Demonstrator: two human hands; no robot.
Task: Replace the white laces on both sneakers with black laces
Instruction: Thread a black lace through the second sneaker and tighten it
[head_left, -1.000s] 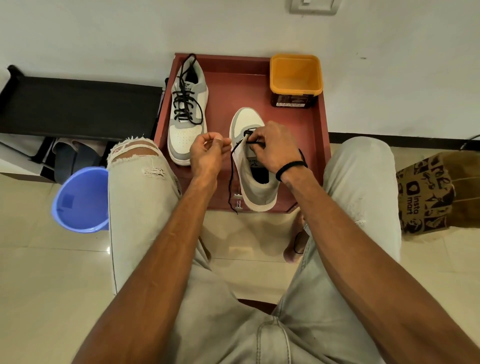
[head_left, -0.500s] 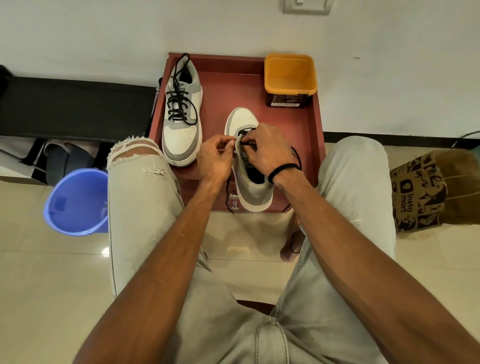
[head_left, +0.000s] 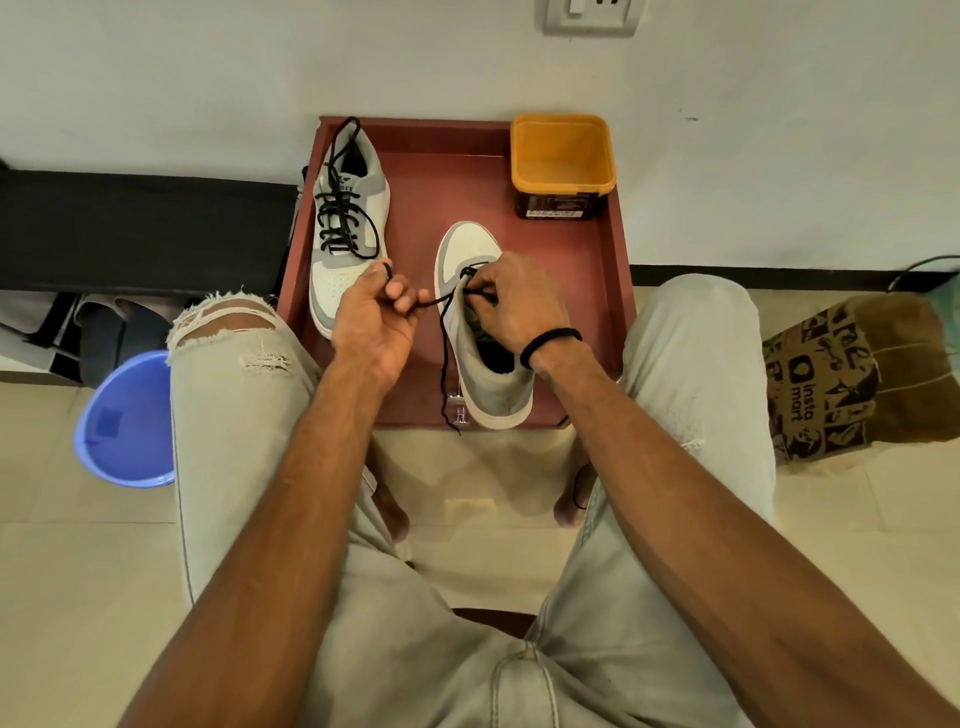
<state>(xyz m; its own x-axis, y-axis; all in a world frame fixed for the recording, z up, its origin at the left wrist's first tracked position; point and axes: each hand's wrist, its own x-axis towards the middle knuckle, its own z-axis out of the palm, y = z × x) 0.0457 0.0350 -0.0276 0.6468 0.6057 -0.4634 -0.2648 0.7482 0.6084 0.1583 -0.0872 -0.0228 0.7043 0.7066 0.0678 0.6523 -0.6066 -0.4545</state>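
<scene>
hands pinching black lace, sneaker at table edge

An orange tub on the red tray's far right corner — blue bucket left, printed paper bag right.

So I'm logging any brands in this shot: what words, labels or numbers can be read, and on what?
"insta mart": printed on the brown paper bag on the floor, reading sideways.
Label on the dark side of the yellow tub: white print, too small to read.
Logo on the tongue of the far sneaker: partly under the black laces, not legible.
Other markings on the bag are pictures, not words.
</scene>
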